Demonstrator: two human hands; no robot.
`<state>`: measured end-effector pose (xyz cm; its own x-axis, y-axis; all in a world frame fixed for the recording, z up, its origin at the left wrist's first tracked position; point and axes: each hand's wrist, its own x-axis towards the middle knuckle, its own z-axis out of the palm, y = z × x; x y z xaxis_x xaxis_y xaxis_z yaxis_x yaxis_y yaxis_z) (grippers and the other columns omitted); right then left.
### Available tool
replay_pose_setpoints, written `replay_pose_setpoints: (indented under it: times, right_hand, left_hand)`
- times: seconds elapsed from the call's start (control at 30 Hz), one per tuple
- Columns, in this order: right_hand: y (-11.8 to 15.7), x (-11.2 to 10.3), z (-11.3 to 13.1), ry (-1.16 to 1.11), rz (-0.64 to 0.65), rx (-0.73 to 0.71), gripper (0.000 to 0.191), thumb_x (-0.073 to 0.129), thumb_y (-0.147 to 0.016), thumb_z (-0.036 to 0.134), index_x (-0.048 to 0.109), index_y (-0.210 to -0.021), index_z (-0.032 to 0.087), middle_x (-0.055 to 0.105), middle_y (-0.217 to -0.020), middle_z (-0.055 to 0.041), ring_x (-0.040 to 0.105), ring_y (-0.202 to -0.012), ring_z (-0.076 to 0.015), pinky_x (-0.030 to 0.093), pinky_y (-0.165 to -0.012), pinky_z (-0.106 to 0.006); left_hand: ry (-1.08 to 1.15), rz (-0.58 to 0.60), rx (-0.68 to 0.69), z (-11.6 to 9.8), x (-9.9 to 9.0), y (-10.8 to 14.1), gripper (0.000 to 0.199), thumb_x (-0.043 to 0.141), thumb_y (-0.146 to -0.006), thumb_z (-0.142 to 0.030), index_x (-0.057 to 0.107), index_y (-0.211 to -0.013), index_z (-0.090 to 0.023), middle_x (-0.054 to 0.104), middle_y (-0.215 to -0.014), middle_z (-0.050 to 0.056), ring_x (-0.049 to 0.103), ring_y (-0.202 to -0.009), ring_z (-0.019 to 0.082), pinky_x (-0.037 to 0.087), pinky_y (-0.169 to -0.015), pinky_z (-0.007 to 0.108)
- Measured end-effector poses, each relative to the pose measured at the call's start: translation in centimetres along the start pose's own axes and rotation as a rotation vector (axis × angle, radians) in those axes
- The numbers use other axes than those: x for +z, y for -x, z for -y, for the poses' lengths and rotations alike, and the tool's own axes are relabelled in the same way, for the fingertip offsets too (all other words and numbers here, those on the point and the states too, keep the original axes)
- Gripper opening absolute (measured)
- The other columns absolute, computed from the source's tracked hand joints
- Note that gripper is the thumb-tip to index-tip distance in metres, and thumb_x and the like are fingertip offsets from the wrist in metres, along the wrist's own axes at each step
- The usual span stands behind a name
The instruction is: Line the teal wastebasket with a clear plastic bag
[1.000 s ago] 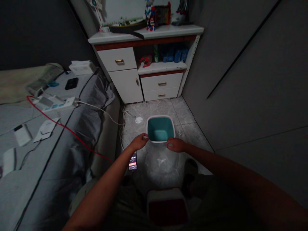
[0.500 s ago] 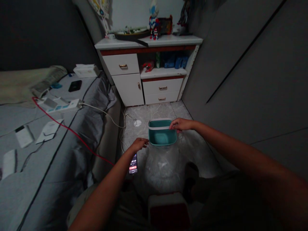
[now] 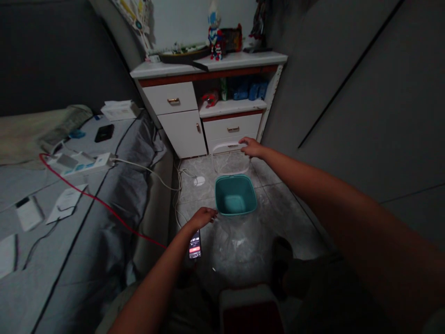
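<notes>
A teal trash bin (image 3: 235, 204) stands upright on the tiled floor with its mouth upward. Behind its back rim rises a thin white rim frame (image 3: 231, 144), tipped up, and my right hand (image 3: 249, 147) pinches the upper right corner. Whether this frame is still joined to the bin is hard to see. My left hand (image 3: 204, 217) is at the bin's front left corner, fingers closed against its edge. Clear, crinkled plastic (image 3: 236, 243) lies in front of the bin.
A lit phone (image 3: 195, 245) lies on the floor by my left wrist. Left is a bed (image 3: 90, 250) with a power strip (image 3: 100, 161) and a red cable (image 3: 114, 211). Ahead stands a white cabinet (image 3: 182, 132); a grey panel (image 3: 347, 139) is at right. A dark-topped box (image 3: 248, 297) sits between my legs.
My right hand has moved up and away, raising the white frame from over the bin's mouth to behind it. My left hand has stayed beside the bin's front left corner. The view has shifted slightly.
</notes>
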<state>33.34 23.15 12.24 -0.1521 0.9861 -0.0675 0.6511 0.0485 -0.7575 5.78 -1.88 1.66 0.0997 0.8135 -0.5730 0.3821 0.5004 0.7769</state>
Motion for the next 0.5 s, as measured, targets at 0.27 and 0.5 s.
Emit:
replay_pose_setpoints:
  times: [0.27,0.5]
  right_hand:
    - [-0.9,0.1,-3.1,0.164,-0.101,-0.236,0.049,0.071,-0.077,0.007,0.070,-0.124,0.020,0.062,-0.131,-0.0105,0.057,-0.127,-0.0266,0.045,-0.118,-0.045]
    - [-0.6,-1.3,-4.1,0.140,-0.177,-0.230,0.047,0.071,-0.076,0.010,0.070,-0.122,0.021,0.062,-0.130,-0.0098,0.060,-0.119,-0.0263,0.048,-0.113,-0.044]
  left_hand:
    - [0.006,0.010,0.013,-0.2,0.0,-0.1,0.023,0.065,-0.079,-0.034,0.078,-0.083,-0.016,0.080,-0.093,0.011,0.070,-0.080,0.022,0.052,-0.079,0.035]
    - [-0.004,0.029,-0.001,-0.4,0.3,-0.2,0.025,0.067,-0.078,-0.039,0.078,-0.082,-0.017,0.080,-0.095,0.011,0.071,-0.085,0.024,0.052,-0.078,0.035]
